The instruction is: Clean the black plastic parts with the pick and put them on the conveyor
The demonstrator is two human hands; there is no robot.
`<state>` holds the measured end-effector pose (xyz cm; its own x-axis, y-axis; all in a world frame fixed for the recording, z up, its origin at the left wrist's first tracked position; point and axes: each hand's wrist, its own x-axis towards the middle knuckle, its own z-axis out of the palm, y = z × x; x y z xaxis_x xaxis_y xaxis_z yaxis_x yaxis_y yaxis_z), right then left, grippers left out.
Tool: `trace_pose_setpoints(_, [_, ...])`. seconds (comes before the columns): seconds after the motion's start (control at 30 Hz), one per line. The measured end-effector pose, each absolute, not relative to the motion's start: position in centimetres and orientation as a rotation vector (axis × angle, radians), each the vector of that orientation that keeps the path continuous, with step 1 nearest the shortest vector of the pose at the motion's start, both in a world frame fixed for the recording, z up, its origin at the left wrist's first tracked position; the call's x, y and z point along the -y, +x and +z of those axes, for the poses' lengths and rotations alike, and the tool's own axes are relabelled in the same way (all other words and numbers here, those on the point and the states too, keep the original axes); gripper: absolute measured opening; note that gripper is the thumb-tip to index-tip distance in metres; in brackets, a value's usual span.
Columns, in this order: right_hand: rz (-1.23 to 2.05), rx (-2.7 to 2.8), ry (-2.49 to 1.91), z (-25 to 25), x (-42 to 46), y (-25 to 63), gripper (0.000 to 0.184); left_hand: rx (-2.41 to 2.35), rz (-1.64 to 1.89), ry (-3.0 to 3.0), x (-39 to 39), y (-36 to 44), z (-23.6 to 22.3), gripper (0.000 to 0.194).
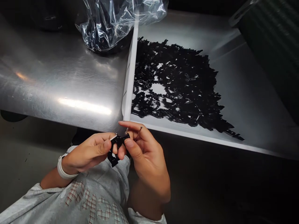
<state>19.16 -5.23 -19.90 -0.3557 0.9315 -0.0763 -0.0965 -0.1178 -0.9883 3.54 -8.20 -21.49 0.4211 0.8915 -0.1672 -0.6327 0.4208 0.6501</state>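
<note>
My left hand (90, 152) and my right hand (146, 155) meet just below the table's front edge, above my lap. Both pinch one small black plastic part (116, 146), a flat frame-like piece with tabs. My left thumb and fingers close on its left side. My right thumb presses its right end, and my right index finger stretches out above it. A thin dark pin or wire (139, 130) sticks out between my right fingers. A white band (61, 169) circles my left wrist.
A large heap of several black plastic parts (179, 87) lies on a white tray (198, 137) on the right. A steel table (58, 81) spreads to the left. A clear plastic bag (109, 25) with black parts sits at the back. A dark ribbed object (275, 46) stands far right.
</note>
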Motion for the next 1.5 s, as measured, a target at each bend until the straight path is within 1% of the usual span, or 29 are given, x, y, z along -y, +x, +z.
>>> trace_pose_setpoints(0.2, [1.76, 1.333, -0.912, -19.6, 4.8, 18.8, 0.027, -0.528, 0.919, 0.533, 8.1, 3.9, -21.6, 0.049])
trace_pose_setpoints(0.37, [1.63, 1.351, -0.815, -20.1, 5.0, 19.0, 0.017, -0.545, 0.953, 0.678, 8.1, 3.5, -21.7, 0.051])
trace_pose_setpoints(0.43, [1.559, 1.376, -0.761, -20.5, 5.0, 19.2, 0.014, -0.582, 0.964, 0.807, 8.3, 3.1, -21.7, 0.047])
trace_pose_setpoints(0.57, [1.536, 1.401, -0.718, -21.3, 5.0, 20.0, 0.015, -0.884, 1.064, 1.274, 8.9, 2.6, -21.4, 0.025])
trace_pose_setpoints(0.63, [1.554, 1.358, -0.751, -21.5, 5.1, 20.5, 0.021, -1.088, 1.147, 1.699, 9.2, 2.5, -21.0, 0.013])
trace_pose_setpoints(0.67, [1.568, 1.332, -0.783, -21.5, 5.2, 20.6, 0.026, -1.186, 1.151, 1.925, 9.3, 2.5, -20.8, 0.009])
trace_pose_setpoints(0.73, [1.613, 1.275, -0.86, -21.5, 5.5, 20.9, 0.039, -1.352, 1.069, 2.292, 9.3, 2.6, -20.3, 0.006])
trace_pose_setpoints(0.77, [1.636, 1.255, -0.895, -21.4, 5.7, 20.9, 0.043, -1.415, 1.0, 2.411, 9.3, 2.6, -20.0, 0.007])
trace_pose_setpoints(0.8, [1.653, 1.247, -0.925, -21.4, 5.9, 20.8, 0.042, -1.462, 0.934, 2.493, 9.3, 2.6, -19.8, 0.008])
trace_pose_setpoints(0.87, [1.632, 1.258, -0.984, -21.3, 6.2, 20.4, 0.032, -1.506, 0.832, 2.597, 9.2, 2.6, -19.3, 0.009])
trace_pose_setpoints(0.93, [1.56, 1.274, -1.05, -21.4, 6.5, 19.9, 0.02, -1.52, 0.762, 2.661, 9.2, 2.5, -19.1, 0.011])
trace_pose_setpoints(0.97, [1.516, 1.271, -1.083, -21.5, 6.6, 19.6, 0.018, -1.52, 0.736, 2.683, 9.2, 2.5, -19.0, 0.012])
trace_pose_setpoints(1.13, [1.378, 1.26, -1.138, -22.1, 6.9, 18.5, 0.015, -1.515, 0.695, 2.713, 9.1, 2.4, -19.1, 0.015])
trace_pose_setpoints(1.3, [1.24, 1.266, -1.156, -22.5, 7.2, 18.1, 0.015, -1.429, 0.767, 2.651, 9.0, 1.9, -19.2, 0.009])
trace_pose_setpoints(1.37, [1.196, 1.247, -1.184, -22.5, 7.4, 18.0, 0.017, -1.397, 0.869, 2.561, 9.2, 1.5, -19.5, 0.015])
trace_pose_setpoints(1.5, [1.14, 1.169, -1.26, -22.1, 7.7, 17.8, 0.018, -1.316, 1.171, 2.156, 9.8, 1.2, -20.9, 0.037])
